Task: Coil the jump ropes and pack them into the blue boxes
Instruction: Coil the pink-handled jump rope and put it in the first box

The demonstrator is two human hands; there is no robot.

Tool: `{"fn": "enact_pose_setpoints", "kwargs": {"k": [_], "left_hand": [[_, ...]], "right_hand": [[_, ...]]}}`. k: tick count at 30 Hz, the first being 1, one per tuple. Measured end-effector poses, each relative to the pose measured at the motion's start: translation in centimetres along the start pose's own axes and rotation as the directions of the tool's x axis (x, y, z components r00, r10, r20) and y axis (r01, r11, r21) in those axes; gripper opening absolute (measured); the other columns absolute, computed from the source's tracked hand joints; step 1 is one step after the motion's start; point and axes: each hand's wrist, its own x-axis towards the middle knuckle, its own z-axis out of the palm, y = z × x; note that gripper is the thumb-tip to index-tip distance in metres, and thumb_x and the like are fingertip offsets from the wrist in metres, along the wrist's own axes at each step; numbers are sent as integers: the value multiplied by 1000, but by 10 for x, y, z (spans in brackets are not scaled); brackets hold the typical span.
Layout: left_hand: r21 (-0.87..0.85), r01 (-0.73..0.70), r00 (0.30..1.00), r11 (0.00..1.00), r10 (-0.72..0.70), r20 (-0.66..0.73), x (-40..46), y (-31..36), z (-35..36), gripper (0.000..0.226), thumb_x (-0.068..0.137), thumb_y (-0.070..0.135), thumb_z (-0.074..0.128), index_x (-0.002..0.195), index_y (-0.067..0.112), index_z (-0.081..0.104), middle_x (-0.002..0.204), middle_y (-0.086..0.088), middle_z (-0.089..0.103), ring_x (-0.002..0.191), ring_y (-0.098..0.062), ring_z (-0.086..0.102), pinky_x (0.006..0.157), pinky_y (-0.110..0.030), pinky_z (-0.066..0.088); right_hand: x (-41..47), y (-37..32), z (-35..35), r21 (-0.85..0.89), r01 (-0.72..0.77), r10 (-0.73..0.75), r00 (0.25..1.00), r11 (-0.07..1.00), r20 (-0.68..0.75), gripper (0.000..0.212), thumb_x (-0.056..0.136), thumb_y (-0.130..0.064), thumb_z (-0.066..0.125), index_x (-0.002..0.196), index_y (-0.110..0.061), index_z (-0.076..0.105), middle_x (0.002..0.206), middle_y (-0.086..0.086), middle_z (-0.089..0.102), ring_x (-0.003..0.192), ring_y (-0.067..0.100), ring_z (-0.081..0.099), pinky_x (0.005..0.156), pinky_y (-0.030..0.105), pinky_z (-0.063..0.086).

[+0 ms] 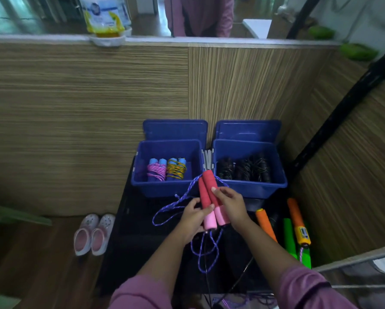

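- The dark surface point(142, 221) is so black that its edges and anything dark lying on it are hard to make out; the purple rope's point(164, 210) lower loops hang into this darkness, and more of it is cut off at the bottom edge.
- The contents of the right blue box point(249, 188) are dim: dark coiled ropes point(242, 169), with their number unclear.
- The left hand point(192, 220) grips the two red-and-pink handles point(210, 204) near their pink ends, thumb across the front and fingers curled behind.
- The right hand point(230, 205) grasps the same pair of handles from the other side, forefinger stretched up along the red part.
- The handles are held side by side above the surface, just in front of the gap between the two boxes, red ends pointing toward them.
- The left blue box point(164, 188) holds two coiled ropes with blue handles, one wound in pink cord point(157, 171) and one in yellow cord point(175, 169).
- Behind each box a blue lid point(175, 130) stands against the wooden wall.
- On the right of the surface lie orange handles point(266, 224) and green handles point(288, 237).
- A pair of pink shoes point(93, 234) sits on the floor to the left.
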Motion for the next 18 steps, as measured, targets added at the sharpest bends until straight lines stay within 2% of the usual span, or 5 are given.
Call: {"fn": "enact_pose_setpoints", "kwargs": {"k": [4, 8, 10, 16, 18], "left_hand": [[-80, 10, 1000, 997, -9, 11, 3, 3, 4, 37, 87, 14, 70, 117, 9, 50, 103, -14, 71, 96, -31, 68, 78, -60, 54], [-66, -10, 999, 998, 8, -38, 3, 9, 13, 29, 88, 17, 69, 108, 12, 50, 98, -12, 68, 87, -25, 68, 69, -46, 59], [-4, -57, 990, 998, 56, -132, 3, 13, 14, 22, 87, 17, 70, 100, 12, 52, 87, -7, 64, 77, -19, 65, 63, -35, 58], [156, -51, 976, 986, 82, -200, 6, 23, 9, 25, 83, 33, 73, 100, 17, 63, 88, 0, 63, 78, -12, 59, 77, -35, 49], [348, -128, 946, 929, 220, -238, 6, 25, 3, 38, 83, 38, 72, 112, 16, 62, 90, 3, 64, 84, -13, 61, 77, -32, 47]], "right_hand": [[2, -2, -3, -16, -63, 64, 997, 998, 45, 18, 88, -35, 64, 93, -20, 73, 96, 0, 72, 87, 13, 63, 87, 33, 48], [-4, -9, -10, 101, -145, 120, 967, 984, 224, 17, 90, -18, 63, 104, -15, 71, 97, 6, 73, 88, 19, 67, 88, 37, 51], [-5, -12, -13, 96, -154, 117, 942, 983, 315, 23, 85, -7, 65, 106, -14, 69, 99, 11, 73, 89, 25, 68, 88, 42, 52], [-1, -16, -24, 37, -131, 101, 893, 991, 439, 55, 72, 9, 73, 122, -10, 60, 113, 17, 68, 100, 33, 66, 86, 45, 54], [0, -18, -26, 7, -134, 116, 885, 991, 450, 57, 67, 7, 74, 120, -9, 61, 111, 18, 69, 96, 31, 66, 85, 44, 53]]}}
